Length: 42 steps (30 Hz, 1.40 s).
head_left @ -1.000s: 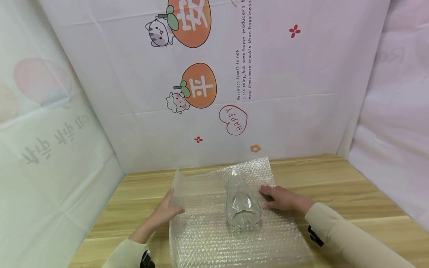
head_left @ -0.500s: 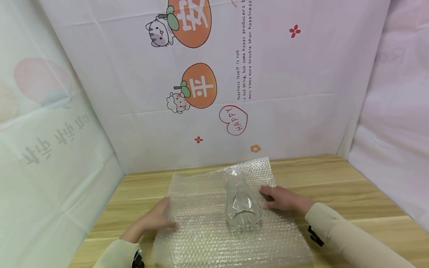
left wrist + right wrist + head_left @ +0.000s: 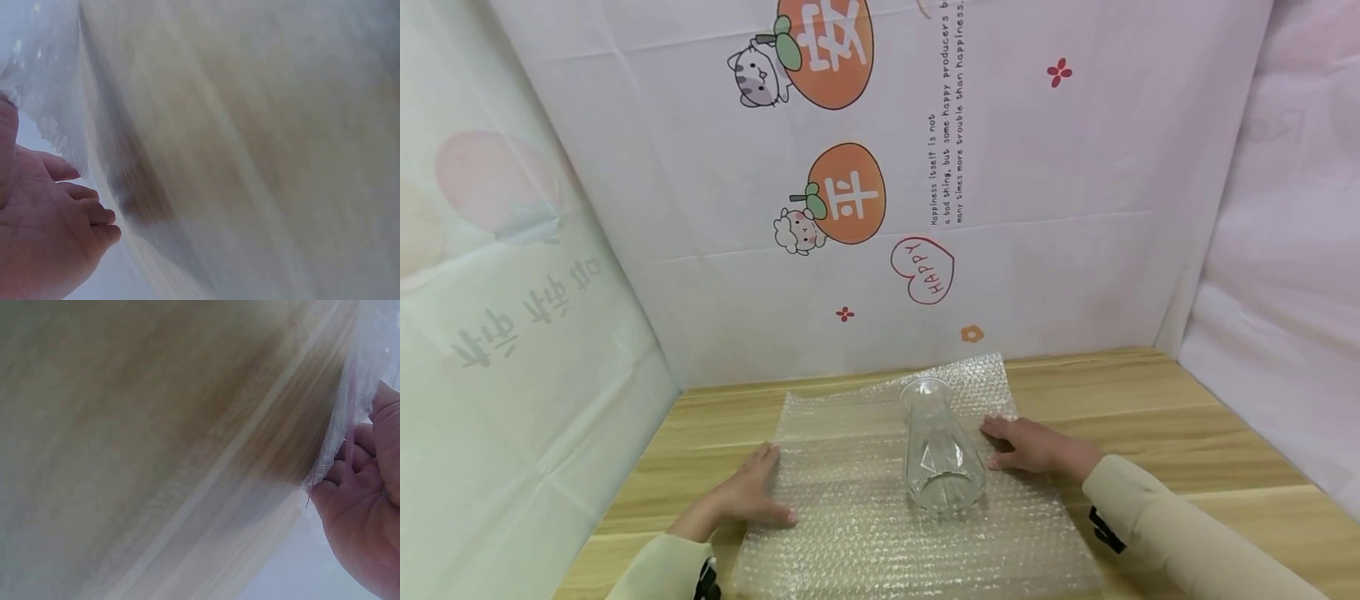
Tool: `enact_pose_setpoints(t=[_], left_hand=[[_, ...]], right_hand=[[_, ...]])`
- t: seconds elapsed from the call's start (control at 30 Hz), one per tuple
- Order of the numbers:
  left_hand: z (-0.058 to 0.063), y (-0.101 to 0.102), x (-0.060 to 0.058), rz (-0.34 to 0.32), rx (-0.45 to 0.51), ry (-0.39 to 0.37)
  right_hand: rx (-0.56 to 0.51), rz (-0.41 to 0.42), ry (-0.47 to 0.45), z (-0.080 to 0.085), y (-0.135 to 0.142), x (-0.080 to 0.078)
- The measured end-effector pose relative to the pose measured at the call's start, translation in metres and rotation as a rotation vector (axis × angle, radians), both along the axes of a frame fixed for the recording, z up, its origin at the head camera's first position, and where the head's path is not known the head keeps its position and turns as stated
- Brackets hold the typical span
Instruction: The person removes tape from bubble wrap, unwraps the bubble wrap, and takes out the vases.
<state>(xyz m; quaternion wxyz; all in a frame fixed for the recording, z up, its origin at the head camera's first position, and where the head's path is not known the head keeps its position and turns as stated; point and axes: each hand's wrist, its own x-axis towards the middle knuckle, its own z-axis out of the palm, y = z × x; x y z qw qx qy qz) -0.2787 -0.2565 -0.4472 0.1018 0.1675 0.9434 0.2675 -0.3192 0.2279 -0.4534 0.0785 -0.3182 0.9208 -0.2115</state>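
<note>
A clear glass vase point(image 3: 945, 467) lies on a sheet of bubble wrap point(image 3: 850, 525), its flared mouth toward the wall and its wide base toward me. My left hand point(image 3: 745, 496) rests at the sheet's left edge, fingers spread and thumb over the wrap. On the other side, my right hand point(image 3: 1026, 443) rests on the wrap's right edge, fingertips close to the vase. In the right wrist view the wrap's edge point(image 3: 328, 447) hangs across the fingers of the right hand point(image 3: 369, 506). The left hand point(image 3: 47, 219) has its fingers slightly bent beside the plastic in the left wrist view.
The wooden table point(image 3: 1150, 408) carries the sheet. A white printed cloth point(image 3: 1037, 208) hangs upright along the back edge. More pale cloth hangs at the left point(image 3: 535, 400) and the right point(image 3: 1285, 333).
My left hand has moved left and toward me. The wrap's left side, raised earlier, now lies flatter and spreads farther left. The right hand and the vase stay where they were.
</note>
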Motion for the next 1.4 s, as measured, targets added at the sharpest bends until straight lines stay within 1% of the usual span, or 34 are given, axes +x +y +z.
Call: enact_pose_setpoints(t=[0.3,0.53,0.73,0.83,0.97,1.13,1.27,1.33,1.4], left_hand=[[0.005,-0.001,0.0,-0.012,-0.046,-0.039],[0.009,-0.001,-0.003,-0.023,-0.078,-0.052],[0.013,-0.001,-0.005,-0.053,-0.098,-0.039],[0.017,-0.001,-0.004,-0.069,-0.11,-0.034],[0.025,0.0,-0.005,-0.092,-0.12,-0.004],[0.033,0.001,-0.01,-0.091,-0.151,0.03],[0.04,0.004,-0.017,-0.121,-0.122,0.07],[0.045,0.008,-0.02,-0.142,-0.077,0.084],[0.049,0.012,-0.023,-0.13,-0.045,0.064]], right_hand=[[-0.003,-0.008,-0.008,0.005,-0.002,0.002],[0.006,-0.023,-0.022,0.007,-0.003,0.002],[0.001,-0.018,-0.027,0.009,-0.003,0.003],[-0.003,-0.011,-0.028,0.008,-0.003,0.004],[-0.009,-0.008,-0.032,0.006,-0.002,0.005],[-0.012,-0.006,-0.028,0.004,-0.001,0.006],[-0.016,0.0,-0.016,0.005,-0.002,0.006],[-0.016,-0.001,-0.017,0.006,-0.002,0.006],[-0.014,-0.004,-0.022,0.006,-0.002,0.007]])
